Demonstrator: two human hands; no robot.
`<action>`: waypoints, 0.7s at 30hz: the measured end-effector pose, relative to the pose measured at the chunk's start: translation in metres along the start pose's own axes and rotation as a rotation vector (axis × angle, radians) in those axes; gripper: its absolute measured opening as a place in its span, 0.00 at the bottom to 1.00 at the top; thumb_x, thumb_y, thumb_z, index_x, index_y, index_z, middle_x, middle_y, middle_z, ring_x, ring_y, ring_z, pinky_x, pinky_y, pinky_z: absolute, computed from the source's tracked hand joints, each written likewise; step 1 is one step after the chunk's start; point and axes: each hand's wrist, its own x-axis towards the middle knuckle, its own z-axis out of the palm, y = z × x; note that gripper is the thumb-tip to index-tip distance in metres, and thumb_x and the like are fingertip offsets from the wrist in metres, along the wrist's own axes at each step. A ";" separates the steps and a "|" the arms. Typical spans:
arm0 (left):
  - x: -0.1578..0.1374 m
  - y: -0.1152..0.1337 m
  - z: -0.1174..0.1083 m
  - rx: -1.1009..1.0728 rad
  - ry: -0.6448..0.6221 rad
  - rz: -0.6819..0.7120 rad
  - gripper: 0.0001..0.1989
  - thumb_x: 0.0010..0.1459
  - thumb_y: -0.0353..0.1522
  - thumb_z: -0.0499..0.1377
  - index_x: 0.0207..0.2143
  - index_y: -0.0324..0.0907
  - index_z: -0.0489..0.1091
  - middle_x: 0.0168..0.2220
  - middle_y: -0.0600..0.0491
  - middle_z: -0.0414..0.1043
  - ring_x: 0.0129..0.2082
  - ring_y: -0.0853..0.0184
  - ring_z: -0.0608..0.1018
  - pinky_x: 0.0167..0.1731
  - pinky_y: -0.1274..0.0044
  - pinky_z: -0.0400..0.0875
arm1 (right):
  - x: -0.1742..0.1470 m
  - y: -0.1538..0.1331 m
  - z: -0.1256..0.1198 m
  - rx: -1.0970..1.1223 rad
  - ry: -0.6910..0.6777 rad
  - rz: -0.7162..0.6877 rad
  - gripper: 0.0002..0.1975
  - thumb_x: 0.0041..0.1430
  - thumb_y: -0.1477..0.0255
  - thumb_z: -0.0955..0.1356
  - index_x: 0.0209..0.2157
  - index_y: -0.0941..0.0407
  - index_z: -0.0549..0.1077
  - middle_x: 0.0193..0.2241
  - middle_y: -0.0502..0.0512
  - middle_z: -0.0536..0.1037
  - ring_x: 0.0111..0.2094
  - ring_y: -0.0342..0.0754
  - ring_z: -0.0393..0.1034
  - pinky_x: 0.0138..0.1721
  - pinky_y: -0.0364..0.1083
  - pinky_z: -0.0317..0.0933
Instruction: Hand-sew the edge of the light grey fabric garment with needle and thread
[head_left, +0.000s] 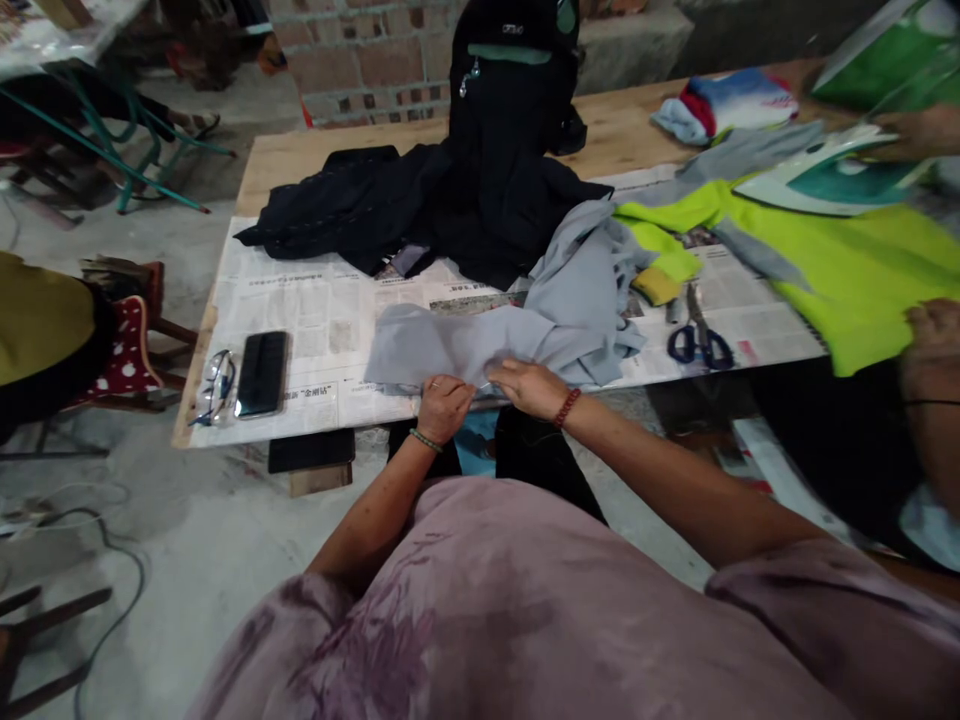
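Note:
A grey garment (480, 335) lies spread over newspaper at the table's front edge, its right part bunched up. My left hand (444, 405), with a ring and a green bracelet, pinches the garment's near edge. Close by on the right, my right hand (529, 388), wearing a red bead bracelet, has its fingers closed on the same edge. The fingertips are partly hidden in the cloth. Behind the garment rest black clothes (360, 205) and a black backpack (514, 70). Dark-handled scissors (700, 340) lie to the right.
A phone (262, 372) and glasses (215, 388) lie on newspaper (322, 310) at the left. At right, a co-worker's hand holds an iron (832, 175) on a yellow-green garment (847, 260). Folded clothes (727, 105) sit at the back. A patterned stool (124, 350) stands left.

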 end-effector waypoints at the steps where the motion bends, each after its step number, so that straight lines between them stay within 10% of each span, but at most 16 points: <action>1: 0.000 0.000 0.000 -0.001 0.000 -0.003 0.07 0.57 0.32 0.55 0.30 0.44 0.73 0.28 0.53 0.73 0.32 0.67 0.71 0.38 0.72 0.58 | 0.000 -0.001 -0.002 -0.010 -0.015 0.003 0.15 0.58 0.75 0.60 0.44 0.55 0.73 0.37 0.56 0.71 0.34 0.44 0.64 0.33 0.40 0.54; 15: -0.001 0.000 0.002 -0.019 -0.058 -0.059 0.10 0.59 0.32 0.52 0.33 0.45 0.73 0.31 0.52 0.73 0.34 0.67 0.71 0.39 0.71 0.57 | 0.016 -0.008 -0.024 0.073 -0.088 -0.158 0.18 0.55 0.81 0.59 0.44 0.59 0.71 0.37 0.58 0.73 0.38 0.45 0.66 0.41 0.42 0.57; 21: -0.002 -0.002 0.003 -0.046 -0.052 -0.090 0.09 0.59 0.31 0.53 0.34 0.44 0.73 0.33 0.51 0.73 0.35 0.67 0.71 0.40 0.71 0.58 | 0.023 -0.015 -0.023 0.386 0.052 0.127 0.14 0.54 0.78 0.62 0.44 0.59 0.68 0.32 0.53 0.77 0.34 0.43 0.70 0.37 0.41 0.60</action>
